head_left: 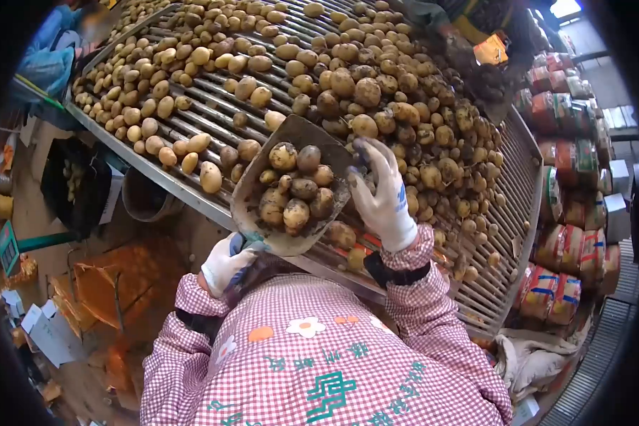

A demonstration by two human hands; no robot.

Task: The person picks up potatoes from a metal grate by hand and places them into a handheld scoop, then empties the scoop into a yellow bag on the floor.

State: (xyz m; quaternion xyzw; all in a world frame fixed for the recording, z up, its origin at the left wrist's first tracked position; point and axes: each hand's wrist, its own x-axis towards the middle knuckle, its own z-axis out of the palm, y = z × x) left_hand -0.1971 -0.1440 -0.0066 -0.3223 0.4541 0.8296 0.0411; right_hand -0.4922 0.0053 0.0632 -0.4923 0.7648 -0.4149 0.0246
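Observation:
A dirty scoop [253, 213] holds several potatoes [296, 213] over the near edge of the slatted metal table. My left hand [227, 264], in a white and blue glove, is closed on the scoop at its lower left; my body side hides part of the grip. At the scoop's right rim is my right hand [383, 190], gloved too, with fingers curved and apart. I see nothing held between them. Its fingertips are close to the rim and to the heaped potatoes [405, 113]; whether they touch cannot be made out.
Potatoes lie over the slatted table [213, 106]. On the left are a bucket [145, 195], a black bag [71, 184] and an orange mesh sack [121, 284]. Filled sacks [554, 284] are stacked at right. Another person's blue sleeve [46, 71] shows at top left.

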